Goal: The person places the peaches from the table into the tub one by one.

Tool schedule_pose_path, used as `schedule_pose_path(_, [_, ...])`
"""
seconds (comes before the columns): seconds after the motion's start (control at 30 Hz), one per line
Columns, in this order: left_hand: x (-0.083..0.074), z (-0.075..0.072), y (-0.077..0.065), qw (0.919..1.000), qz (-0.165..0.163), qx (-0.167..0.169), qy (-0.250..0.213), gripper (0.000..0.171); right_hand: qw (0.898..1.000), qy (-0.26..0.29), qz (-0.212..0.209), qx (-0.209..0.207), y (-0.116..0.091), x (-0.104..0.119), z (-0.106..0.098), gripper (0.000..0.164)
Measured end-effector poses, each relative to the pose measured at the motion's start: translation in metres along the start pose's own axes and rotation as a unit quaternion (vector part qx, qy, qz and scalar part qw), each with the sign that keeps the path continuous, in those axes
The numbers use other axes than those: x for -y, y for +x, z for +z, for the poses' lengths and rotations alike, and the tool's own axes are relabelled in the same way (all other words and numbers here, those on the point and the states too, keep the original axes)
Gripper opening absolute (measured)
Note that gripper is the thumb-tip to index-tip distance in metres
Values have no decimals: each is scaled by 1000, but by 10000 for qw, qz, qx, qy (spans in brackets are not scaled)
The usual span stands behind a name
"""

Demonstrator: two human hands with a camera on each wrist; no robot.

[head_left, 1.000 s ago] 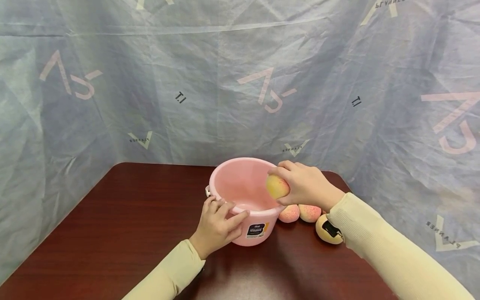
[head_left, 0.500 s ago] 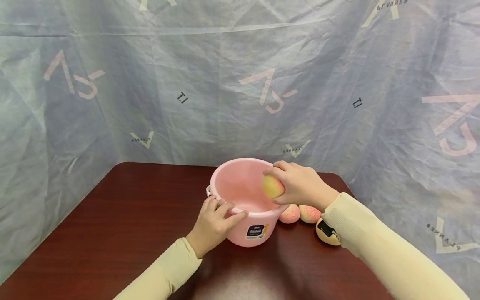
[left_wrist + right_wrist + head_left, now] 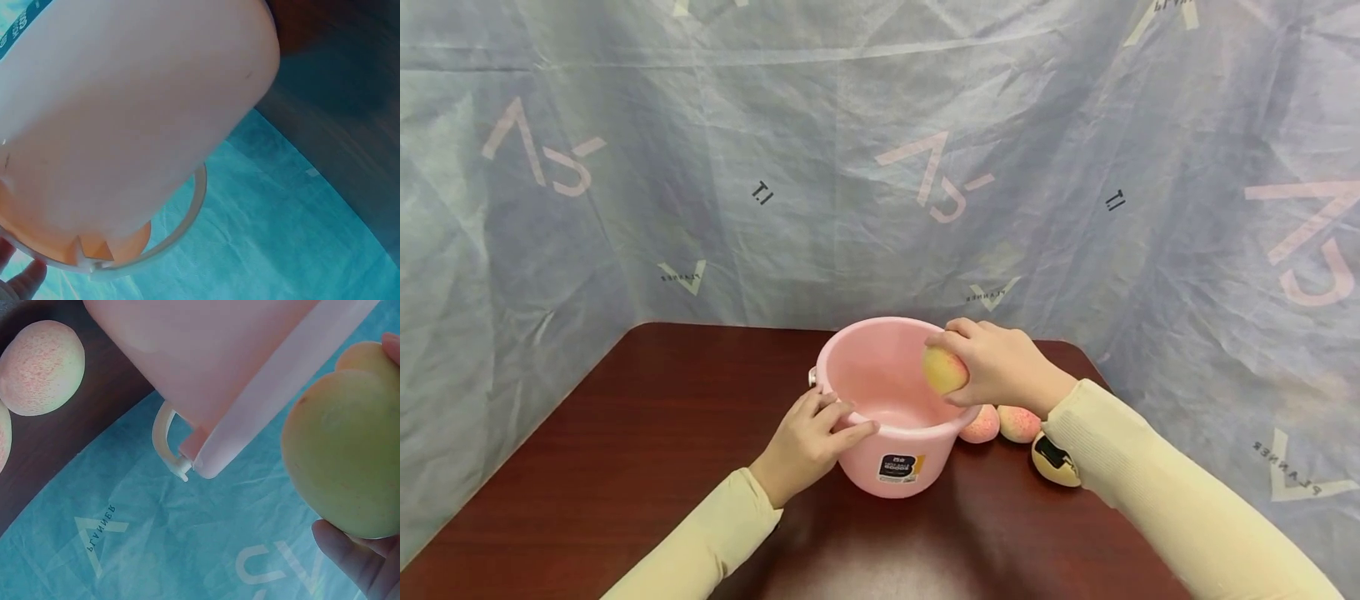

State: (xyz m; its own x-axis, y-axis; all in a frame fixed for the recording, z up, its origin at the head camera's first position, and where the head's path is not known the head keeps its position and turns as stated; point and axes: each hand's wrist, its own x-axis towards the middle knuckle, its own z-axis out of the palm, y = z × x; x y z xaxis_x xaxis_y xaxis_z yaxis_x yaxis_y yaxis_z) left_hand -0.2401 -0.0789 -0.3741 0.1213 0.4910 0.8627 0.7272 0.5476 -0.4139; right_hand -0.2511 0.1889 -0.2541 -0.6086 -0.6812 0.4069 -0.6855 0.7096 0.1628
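A pink plastic bucket (image 3: 886, 462) with a label on its front stands on the table, its mouth tipped slightly toward me. My left hand (image 3: 801, 442) grips its near left rim, fingers over the edge and thumb along the front. In the left wrist view, fingertips (image 3: 30, 278) show right at the rim. My right hand (image 3: 1003, 362) holds a yellow peach (image 3: 944, 370) with a red blush over the right side of the bucket's mouth. Thumb and fingers lie around the peach (image 3: 347, 447) in the right wrist view. The visible part of the bucket's inside is bare.
Two pink speckled peaches (image 3: 1019, 424) lie right of the bucket, partly hidden by it and my right arm. Nearer, a yellowish round fruit (image 3: 1056, 475) sits under my right sleeve, a black patch across it. Grey printed cloth (image 3: 850, 208) hangs behind the dark red table (image 3: 700, 400).
My left hand has moved a little left and nearer, and the bucket has shifted and turned slightly with it. My right hand has brought the peach slightly left, farther over the bucket's mouth.
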Motion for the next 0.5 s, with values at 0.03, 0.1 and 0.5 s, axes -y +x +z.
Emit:
schedule_pose_path(0.03, [0, 0, -1, 10000, -8, 1, -23, 30, 10000, 8, -5, 12, 0, 0, 0, 61])
schedule_pose_path(0.1, [-1, 0, -2, 9999, -54, 0, -103, 29, 10000, 15, -13, 25, 0, 0, 1, 61])
schedule_pose_path(0.5, [-14, 5, 1, 9960, -723, -374, -366, 24, 10000, 32, -31, -16, -2, -1, 6, 61])
